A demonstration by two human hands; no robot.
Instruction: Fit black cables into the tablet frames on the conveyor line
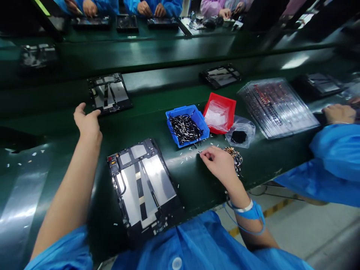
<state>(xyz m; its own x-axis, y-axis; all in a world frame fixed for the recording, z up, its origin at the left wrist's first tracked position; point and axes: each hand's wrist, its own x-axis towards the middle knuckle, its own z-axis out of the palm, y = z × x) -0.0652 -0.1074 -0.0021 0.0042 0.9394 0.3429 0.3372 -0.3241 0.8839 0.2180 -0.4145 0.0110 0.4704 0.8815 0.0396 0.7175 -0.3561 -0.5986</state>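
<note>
Right hand [219,165] curled into a pinch, fingertips [205,153] low over the green assembly belt [194,195], whatever lies between them too small to tell; blue wrist strap [249,212] around that wrist. Just beside those fingers, a tangle of fine beaded brownish strands [235,157], and tiny white slivers [187,157] scattered across the belt. Left hand [88,122] released and open, fingers spread, just beside the corner of a second opened tablet frame [108,93]. Between the two hands, a nearer opened tablet frame [143,187] lying flat, with metal panels and dark tape strips. Farther out, a blue plastic bin [180,120] heaped with small black-and-silver parts, touching a red plastic bin [219,112] lined with clear film, then a clear bag [240,133] holding something black and a stack of clear plastic trays [277,107]. At the right, a co-worker's hand [339,113] and blue sleeve [334,157]. Across the far belt, more blue-sleeved hands [149,8] over dark frames.
</note>
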